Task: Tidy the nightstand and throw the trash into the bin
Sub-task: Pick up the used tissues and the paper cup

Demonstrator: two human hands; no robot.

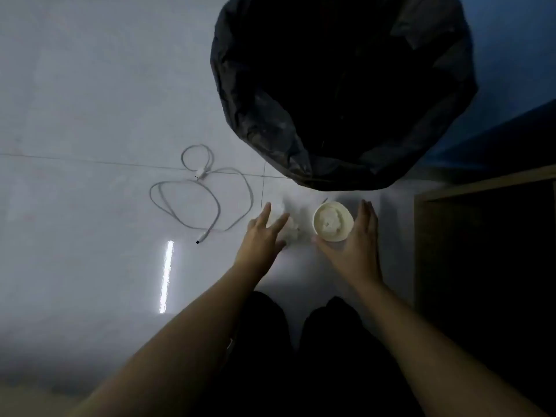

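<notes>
A white paper cup (pixel 332 221) stands upright on the floor (pixel 90 100), its mouth facing straight up at the camera, with crumpled white paper stuffed inside. The right hand (pixel 355 245) cups it from the near and right sides, thumb at the rim's near-left edge and fingers stretched up along its right side; the grip is wrapped loosely around the cup, and whether it presses on it cannot be told. The left hand (pixel 261 236) hovers with fingers spread apart over a pale crumpled wad (pixel 290 227) lying just left of the cup; it holds nothing.

The bin (pixel 343 85), lined with a black bag, stands just beyond the cup. A white cable (pixel 204 200) lies in loose loops on the floor to the left, its plug end pointing toward the person. A dark wooden nightstand (pixel 481 251) stands at the right.
</notes>
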